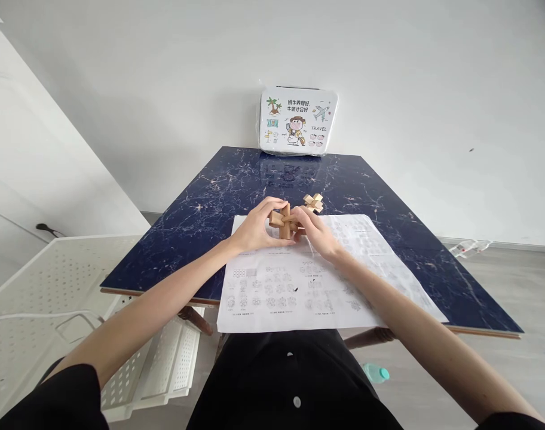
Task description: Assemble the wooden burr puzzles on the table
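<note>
Between my two hands is a wooden burr puzzle made of interlocking pale bars, held just above a printed sheet. My left hand grips it from the left, with the thumb below and the fingers over the top. My right hand closes on its right side, fingertips on a bar; part of that side is hidden by the fingers. A second wooden puzzle, lighter in colour, rests on the table just beyond my right hand. Under both hands lies the white instruction sheet with small diagrams.
The dark blue marbled table narrows toward the wall. At its far edge a white cartoon-printed case leans upright. To the left stands a white perforated rack with a cable. A bottle lies on the floor.
</note>
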`<act>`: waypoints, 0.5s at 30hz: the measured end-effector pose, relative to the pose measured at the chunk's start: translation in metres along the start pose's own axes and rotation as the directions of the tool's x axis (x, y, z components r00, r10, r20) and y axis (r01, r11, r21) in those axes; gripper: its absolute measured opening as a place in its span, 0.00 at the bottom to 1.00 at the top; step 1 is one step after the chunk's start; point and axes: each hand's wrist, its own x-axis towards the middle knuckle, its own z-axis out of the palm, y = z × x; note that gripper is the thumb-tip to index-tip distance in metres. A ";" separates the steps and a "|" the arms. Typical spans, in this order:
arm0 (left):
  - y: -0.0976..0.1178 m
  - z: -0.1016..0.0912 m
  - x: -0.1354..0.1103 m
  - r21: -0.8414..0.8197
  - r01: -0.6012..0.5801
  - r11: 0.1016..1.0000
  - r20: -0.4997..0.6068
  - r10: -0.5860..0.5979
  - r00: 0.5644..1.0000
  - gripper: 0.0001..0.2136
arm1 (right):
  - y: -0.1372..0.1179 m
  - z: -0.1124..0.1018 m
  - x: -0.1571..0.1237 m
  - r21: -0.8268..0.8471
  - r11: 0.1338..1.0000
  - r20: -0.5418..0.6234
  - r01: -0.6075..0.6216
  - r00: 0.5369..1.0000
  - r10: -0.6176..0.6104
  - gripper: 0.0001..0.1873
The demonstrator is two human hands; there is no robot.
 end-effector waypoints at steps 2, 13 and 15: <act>-0.001 0.001 -0.002 0.028 0.013 1.000 0.013 -0.013 1.000 0.39 | 0.000 0.001 -0.001 -0.146 0.987 -0.038 0.068 0.996 -0.075 0.30; 0.000 0.002 -0.006 0.071 -0.015 0.997 0.069 0.010 0.998 0.39 | 0.007 0.001 0.000 -0.525 0.818 -0.105 0.234 0.936 -0.335 0.21; -0.002 0.001 -0.006 0.081 -0.013 0.997 0.061 0.008 0.998 0.40 | 0.010 -0.002 0.001 -0.568 0.779 -0.077 0.265 0.926 -0.371 0.21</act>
